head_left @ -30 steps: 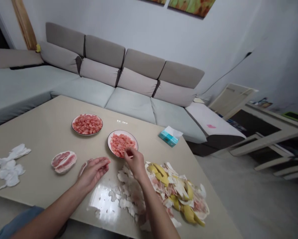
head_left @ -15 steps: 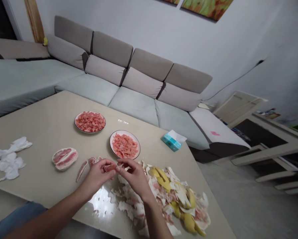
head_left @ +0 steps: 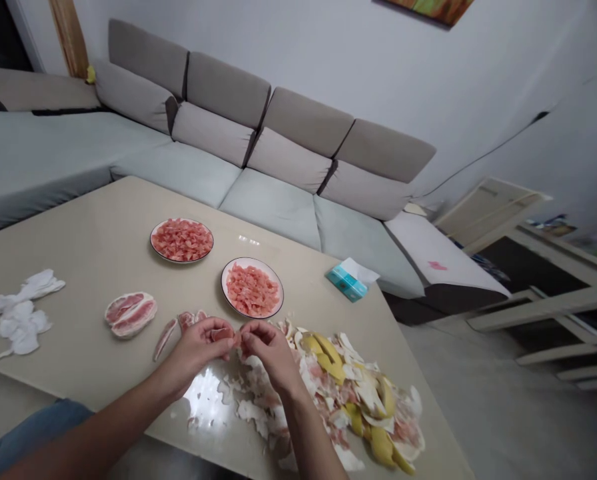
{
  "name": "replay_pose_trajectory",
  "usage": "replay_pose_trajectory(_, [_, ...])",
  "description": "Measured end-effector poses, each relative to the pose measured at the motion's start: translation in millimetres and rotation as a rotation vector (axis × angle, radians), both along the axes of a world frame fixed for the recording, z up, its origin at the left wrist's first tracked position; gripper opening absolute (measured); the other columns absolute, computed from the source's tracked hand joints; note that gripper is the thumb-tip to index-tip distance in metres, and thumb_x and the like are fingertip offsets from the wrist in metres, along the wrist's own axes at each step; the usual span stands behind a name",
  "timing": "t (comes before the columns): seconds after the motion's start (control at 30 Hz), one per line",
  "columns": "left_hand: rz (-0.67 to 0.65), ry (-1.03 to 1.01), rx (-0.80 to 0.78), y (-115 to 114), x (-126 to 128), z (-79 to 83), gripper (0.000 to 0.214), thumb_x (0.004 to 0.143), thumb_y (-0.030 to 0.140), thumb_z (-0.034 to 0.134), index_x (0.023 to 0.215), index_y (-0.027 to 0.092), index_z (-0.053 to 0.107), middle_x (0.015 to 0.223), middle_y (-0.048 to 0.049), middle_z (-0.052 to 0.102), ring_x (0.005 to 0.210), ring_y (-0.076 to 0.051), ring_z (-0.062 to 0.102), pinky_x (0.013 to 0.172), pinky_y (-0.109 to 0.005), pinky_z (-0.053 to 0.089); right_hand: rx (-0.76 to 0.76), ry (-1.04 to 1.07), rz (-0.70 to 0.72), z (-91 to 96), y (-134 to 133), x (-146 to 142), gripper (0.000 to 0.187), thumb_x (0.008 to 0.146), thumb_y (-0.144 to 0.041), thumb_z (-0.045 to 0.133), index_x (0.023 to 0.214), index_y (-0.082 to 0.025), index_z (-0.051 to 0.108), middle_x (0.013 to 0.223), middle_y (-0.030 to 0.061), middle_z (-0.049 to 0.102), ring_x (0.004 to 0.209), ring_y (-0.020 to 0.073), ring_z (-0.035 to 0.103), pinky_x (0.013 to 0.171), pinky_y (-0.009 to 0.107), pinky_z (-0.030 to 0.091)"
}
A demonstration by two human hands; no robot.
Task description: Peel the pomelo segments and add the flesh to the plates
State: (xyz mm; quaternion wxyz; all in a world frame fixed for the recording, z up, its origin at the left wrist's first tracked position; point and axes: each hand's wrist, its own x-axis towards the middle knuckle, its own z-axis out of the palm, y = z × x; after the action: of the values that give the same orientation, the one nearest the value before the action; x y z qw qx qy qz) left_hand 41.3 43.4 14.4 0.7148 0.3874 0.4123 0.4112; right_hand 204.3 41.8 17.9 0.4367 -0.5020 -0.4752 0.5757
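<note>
My left hand and my right hand meet over the table's near edge, both pinching a small pink pomelo piece between their fingertips. Just beyond them stands a white plate of pink pomelo flesh; a second full plate sits further left. Loose peeled segments lie right by my left hand. A larger pomelo chunk rests to the left. White pith scraps lie under my right wrist.
A heap of yellow and white pomelo peel covers the table's right near corner. Crumpled white tissues lie at the left edge, a blue tissue pack at the far right edge. A grey sofa lies behind the beige table.
My right hand came back from the near plate and joined the left hand on the pomelo piece. The view shifted slightly down and left.
</note>
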Motion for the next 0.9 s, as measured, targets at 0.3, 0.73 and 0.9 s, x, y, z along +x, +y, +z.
replay_pose_trajectory(0.3, [0.006, -0.002, 0.039, 2.4, -1.6, -0.4, 0.024, 0.066, 0.031, 0.075, 0.082, 0.016, 0.064, 0.077, -0.0005, 0.063, 0.070, -0.014, 0.057, 0.062, -0.024, 0.045, -0.035, 0.027, 0.097, 0.6, -2.3, 1.0, 0.028, 0.072, -0.040, 0.076, 0.088, -0.018, 0.069, 0.075, 0.0005, 0.066, 0.062, 0.0116, 0.060, 0.062, 0.025, 0.052])
replay_pose_trajectory(0.73, [0.024, -0.183, -0.109, 1.7, -3.3, -0.9, 0.021, 0.068, 0.027, 0.077, 0.081, 0.015, 0.065, 0.082, -0.0020, 0.063, 0.071, -0.011, 0.056, 0.069, -0.023, 0.045, -0.015, -0.072, -0.034, -13.5, 10.9, 2.9, 0.028, 0.070, -0.044, 0.071, 0.073, -0.016, 0.065, 0.063, 0.0001, 0.062, 0.053, 0.0123, 0.057, 0.055, 0.027, 0.051])
replay_pose_trajectory(0.9, [0.101, -0.264, -0.144, 7.9, -7.9, -9.3, 0.020, 0.068, 0.023, 0.078, 0.083, 0.015, 0.068, 0.086, -0.0031, 0.063, 0.073, -0.011, 0.056, 0.072, -0.023, 0.048, 0.105, -0.244, -0.144, -15.4, 57.4, 21.8, 0.025, 0.071, -0.040, 0.065, 0.070, -0.015, 0.064, 0.064, 0.0006, 0.064, 0.058, 0.0138, 0.058, 0.062, 0.028, 0.051])
